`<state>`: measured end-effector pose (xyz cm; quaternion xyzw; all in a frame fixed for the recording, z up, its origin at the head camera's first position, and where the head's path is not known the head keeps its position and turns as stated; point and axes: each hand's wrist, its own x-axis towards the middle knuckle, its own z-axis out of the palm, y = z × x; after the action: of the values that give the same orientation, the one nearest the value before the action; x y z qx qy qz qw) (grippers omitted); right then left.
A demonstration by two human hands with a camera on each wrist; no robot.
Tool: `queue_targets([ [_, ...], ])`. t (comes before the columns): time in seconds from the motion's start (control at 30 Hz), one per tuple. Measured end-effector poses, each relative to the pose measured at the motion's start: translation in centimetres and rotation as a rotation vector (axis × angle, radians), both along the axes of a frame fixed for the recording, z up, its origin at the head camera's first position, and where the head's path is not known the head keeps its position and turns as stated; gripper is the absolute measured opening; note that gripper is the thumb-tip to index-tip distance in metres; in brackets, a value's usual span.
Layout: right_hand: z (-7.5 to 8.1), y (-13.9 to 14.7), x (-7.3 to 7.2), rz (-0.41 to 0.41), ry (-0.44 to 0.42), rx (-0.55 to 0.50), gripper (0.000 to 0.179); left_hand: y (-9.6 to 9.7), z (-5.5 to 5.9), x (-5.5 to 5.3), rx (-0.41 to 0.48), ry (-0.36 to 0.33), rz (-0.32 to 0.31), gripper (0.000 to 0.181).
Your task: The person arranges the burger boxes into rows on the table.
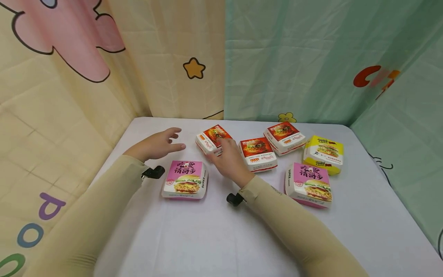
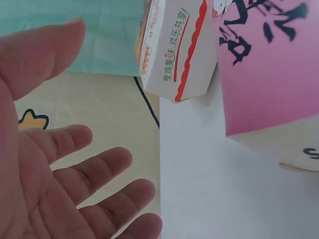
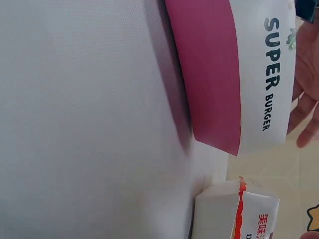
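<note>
In the head view, my right hand (image 1: 232,159) is over the near right part of a red-and-white burger box (image 1: 207,143) at the back of the table. Only a fingertip (image 3: 312,235) shows in the right wrist view, a little apart from the red-and-white box (image 3: 256,214). My left hand (image 1: 157,145) hovers left of that box with fingers spread and nothing held; its palm and fingers (image 2: 102,172) show in the left wrist view. Just in front of both hands sits a pink burger box (image 1: 185,179), its side reading "SUPER BURGER" (image 3: 269,74).
Two more red-and-white boxes, one nearer (image 1: 258,154) and one farther (image 1: 285,136), lie to the right. Beyond them are a yellow box (image 1: 323,154) and a second pink box (image 1: 308,184). A white cloth covers the table (image 1: 194,234), with printed curtains (image 1: 294,57) behind.
</note>
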<state>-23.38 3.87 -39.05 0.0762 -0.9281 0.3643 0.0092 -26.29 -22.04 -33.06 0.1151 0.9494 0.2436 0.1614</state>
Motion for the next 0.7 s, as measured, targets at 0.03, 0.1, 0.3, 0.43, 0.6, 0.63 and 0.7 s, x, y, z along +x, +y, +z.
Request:
queue_targets([
  [0.03,0.1,-0.1,-0.1,-0.009,-0.008,0.004,0.073,0.2,0.0,-0.5,-0.004,-0.002,-0.001,0.085],
  [0.1,0.2,-0.2,-0.4,-0.030,-0.033,0.005,0.075,0.5,-0.2,-1.4,-0.022,-0.010,-0.008,0.086],
  [0.3,0.4,-0.5,-0.9,-0.078,-0.087,0.033,0.079,1.8,-0.8,-3.7,-0.086,-0.051,-0.030,0.087],
  [0.43,0.4,-0.6,-1.1,-0.091,-0.097,0.045,0.081,2.8,-0.9,-4.6,-0.081,-0.078,-0.050,0.086],
  [0.6,0.3,-0.8,-1.5,-0.094,-0.102,0.073,0.082,3.5,-1.4,-5.4,-0.089,-0.100,-0.071,0.083],
  [0.63,0.3,-0.8,-1.6,-0.096,-0.102,0.082,0.082,3.7,-1.5,-5.5,-0.095,-0.102,-0.079,0.083],
  [0.7,0.3,-0.9,-1.7,-0.098,-0.105,0.095,0.082,3.9,-1.6,-5.6,-0.095,-0.108,-0.093,0.081],
])
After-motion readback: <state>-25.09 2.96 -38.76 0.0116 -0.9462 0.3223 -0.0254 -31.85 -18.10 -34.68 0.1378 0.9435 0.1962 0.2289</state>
